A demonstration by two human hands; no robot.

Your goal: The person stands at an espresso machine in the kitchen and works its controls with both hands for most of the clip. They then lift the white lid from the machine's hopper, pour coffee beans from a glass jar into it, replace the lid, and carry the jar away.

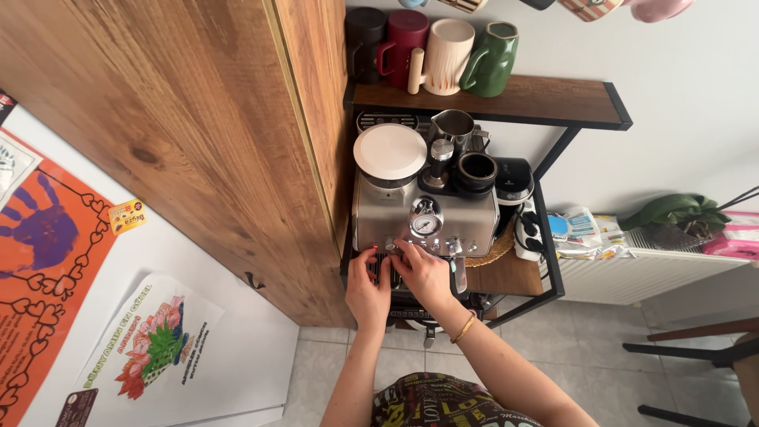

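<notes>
At the frame's centre, both hands pressed against a steel coffee machine (pixel 427 198): left hand (pixel 367 291) flat, fingers together; right hand (pixel 425 273) curled, fingertips touching its front.

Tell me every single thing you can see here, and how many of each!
Espresso machine: one, silver with a round gauge, on the middle shelf of the rack.
White lid: one, round, on top of the machine at the left.
Metal jug: one, silver, on top of the machine.
Mugs: four in a row, black, dark red, cream, green, on the rack's top shelf.
Wooden cabinet: one, brown, left of the rack.
Posters: two, one orange with a purple handprint, one white with flowers, far left.
Radiator: one, white, right, with a plant and packets on it.
Left hand: one, at the machine's front.
Right hand: one, gold bangle, fingertips at the machine's front.
</notes>
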